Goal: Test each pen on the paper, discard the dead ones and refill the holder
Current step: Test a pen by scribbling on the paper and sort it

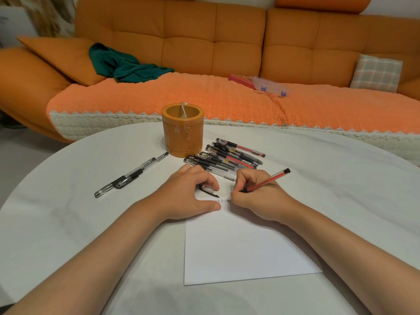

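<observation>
A white sheet of paper (245,251) lies on the round white table (68,223). My right hand (259,196) grips a red pen (270,179), its tip touching the paper's top edge beside small written marks (219,201). My left hand (188,192) presses on the paper's top left corner and holds a clear pen cap with a black clip (208,189). Behind the hands lies a pile of several pens (229,158). Two black pens (131,175) lie apart on the left. The orange cylindrical holder (183,130) stands upright behind, with one pale stick inside.
An orange sofa (227,42) runs along the far side of the table, with a green cloth (122,64), a plaid cushion (376,72) and a clear plastic box (270,85) on it. The table's edge curves close to the sofa's seat cover.
</observation>
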The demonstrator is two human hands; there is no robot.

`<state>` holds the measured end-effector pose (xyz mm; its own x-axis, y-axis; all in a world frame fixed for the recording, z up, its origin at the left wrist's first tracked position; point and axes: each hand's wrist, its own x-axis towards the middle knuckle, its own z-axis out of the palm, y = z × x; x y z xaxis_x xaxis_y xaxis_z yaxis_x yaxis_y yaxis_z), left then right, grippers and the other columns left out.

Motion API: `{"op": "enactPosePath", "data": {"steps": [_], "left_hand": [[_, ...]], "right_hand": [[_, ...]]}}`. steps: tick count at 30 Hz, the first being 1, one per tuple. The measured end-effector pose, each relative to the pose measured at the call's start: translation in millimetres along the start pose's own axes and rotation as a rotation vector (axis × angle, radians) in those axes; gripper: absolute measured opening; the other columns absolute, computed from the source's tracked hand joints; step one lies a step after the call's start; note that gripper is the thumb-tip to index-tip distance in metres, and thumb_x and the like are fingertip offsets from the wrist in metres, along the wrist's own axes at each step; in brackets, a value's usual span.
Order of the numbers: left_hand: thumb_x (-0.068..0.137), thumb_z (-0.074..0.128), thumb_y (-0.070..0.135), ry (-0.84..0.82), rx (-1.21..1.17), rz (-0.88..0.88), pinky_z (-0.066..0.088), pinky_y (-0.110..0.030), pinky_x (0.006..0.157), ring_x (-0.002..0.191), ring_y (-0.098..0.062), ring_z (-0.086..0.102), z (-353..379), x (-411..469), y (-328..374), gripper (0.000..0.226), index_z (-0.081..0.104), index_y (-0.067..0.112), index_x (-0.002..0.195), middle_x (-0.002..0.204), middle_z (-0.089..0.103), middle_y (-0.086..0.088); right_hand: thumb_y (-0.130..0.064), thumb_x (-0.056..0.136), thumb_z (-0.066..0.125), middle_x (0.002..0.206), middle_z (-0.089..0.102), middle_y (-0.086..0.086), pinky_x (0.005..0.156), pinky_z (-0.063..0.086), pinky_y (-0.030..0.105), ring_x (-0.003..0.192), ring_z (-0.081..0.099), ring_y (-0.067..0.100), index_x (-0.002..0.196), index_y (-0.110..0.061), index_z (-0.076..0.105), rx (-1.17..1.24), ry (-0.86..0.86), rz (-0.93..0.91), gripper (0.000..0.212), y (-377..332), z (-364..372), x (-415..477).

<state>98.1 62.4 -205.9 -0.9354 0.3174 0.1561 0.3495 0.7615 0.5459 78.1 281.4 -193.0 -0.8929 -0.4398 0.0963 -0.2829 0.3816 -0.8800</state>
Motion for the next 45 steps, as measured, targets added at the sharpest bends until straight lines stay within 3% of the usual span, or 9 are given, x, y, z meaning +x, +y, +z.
{"op": "enactPosePath", "data": {"steps": [6,9,12,15,19,23,30,34,45], "left_hand": [[0.072,0.078,0.055,-0.004,-0.008,0.001,0.037,-0.016,0.091,0.108,0.003,0.042,-1.9,0.3,0.3,0.036,0.065,0.041,0.103,0.101,0.056,0.021],[0.071,0.075,0.06,-0.006,-0.003,-0.007,0.039,-0.018,0.092,0.108,0.002,0.043,-2.0,-0.7,0.2,0.038,0.065,0.041,0.101,0.101,0.057,0.02],[0.074,0.063,0.066,0.021,-0.066,-0.021,0.039,-0.019,0.091,0.108,0.002,0.045,-2.1,-2.1,1.9,0.035,0.067,0.041,0.099,0.1,0.059,0.019],[0.09,0.062,0.043,0.036,-0.175,-0.071,0.038,-0.015,0.088,0.105,0.003,0.049,-7.6,-3.4,4.6,0.019,0.07,0.036,0.106,0.101,0.06,0.016],[0.089,0.068,0.023,0.0,-0.023,-0.032,0.038,-0.014,0.089,0.105,0.003,0.049,-11.8,-6.2,1.0,0.025,0.07,0.034,0.111,0.103,0.057,0.02],[0.089,0.071,0.029,0.041,0.004,-0.053,0.042,-0.016,0.082,0.098,0.003,0.051,-13.2,-8.4,6.2,0.013,0.07,0.037,0.099,0.098,0.06,0.019],[0.086,0.075,0.03,0.2,-0.075,-0.098,0.049,-0.024,0.076,0.085,-0.003,0.061,-16.9,-10.5,11.6,0.014,0.069,0.038,0.096,0.09,0.067,0.019],[0.083,0.078,0.029,0.218,-0.085,-0.098,0.047,-0.021,0.075,0.084,-0.004,0.061,-18.1,-11.4,14.2,0.018,0.068,0.038,0.096,0.089,0.068,0.017],[0.078,0.081,0.032,0.187,-0.153,-0.17,0.056,-0.038,0.075,0.072,-0.006,0.062,-19.8,-14.5,36.5,0.01,0.072,0.034,0.08,0.074,0.068,0.021]], "right_hand": [[0.007,0.088,0.065,0.061,0.052,0.011,0.046,0.031,0.025,0.051,0.043,0.019,0.078,-0.012,0.062,0.43,0.082,0.074,0.021,0.6,-6.4,1.0],[0.007,0.092,0.059,0.066,0.055,0.012,0.048,0.029,0.028,0.057,0.045,0.022,0.086,-0.013,0.072,0.445,0.144,0.059,0.025,-1.4,-12.3,3.1],[0.001,0.102,0.047,0.083,0.063,0.016,0.046,0.034,0.028,0.061,0.051,0.026,0.115,-0.009,0.07,0.363,0.107,-0.051,0.028,-4.8,-22.6,1.7],[0.005,0.104,0.036,0.098,0.067,0.017,0.047,0.049,0.032,0.064,0.061,0.026,0.127,-0.004,0.062,0.446,0.051,0.019,0.037,-11.3,-30.3,-0.1],[0.01,0.1,0.027,0.094,0.063,0.018,0.051,0.057,0.037,0.056,0.061,0.029,0.115,0.001,0.066,0.675,0.005,0.161,0.043,-19.7,-32.6,-2.7],[0.006,0.098,0.049,0.083,0.056,0.007,0.046,0.041,0.032,0.051,0.049,0.024,0.105,-0.011,0.057,0.317,0.01,0.048,0.02,-21.0,-36.7,-1.8],[-0.025,0.092,0.065,0.096,0.07,-0.023,0.075,0.052,0.031,0.076,0.062,0.001,0.102,-0.038,0.073,-0.505,0.055,-0.04,0.018,-18.8,-29.7,-4.3],[-0.027,0.092,0.064,0.106,0.071,-0.025,0.087,0.053,0.035,0.099,0.063,0.0,0.103,-0.039,0.073,-0.525,0.057,-0.045,0.019,-20.1,-25.5,-6.1],[-0.027,0.099,0.051,0.107,0.068,-0.015,0.079,0.051,0.036,0.093,0.06,0.01,0.114,-0.033,0.066,-0.664,-0.066,-0.195,0.022,-28.6,-9.3,-11.0]]}}
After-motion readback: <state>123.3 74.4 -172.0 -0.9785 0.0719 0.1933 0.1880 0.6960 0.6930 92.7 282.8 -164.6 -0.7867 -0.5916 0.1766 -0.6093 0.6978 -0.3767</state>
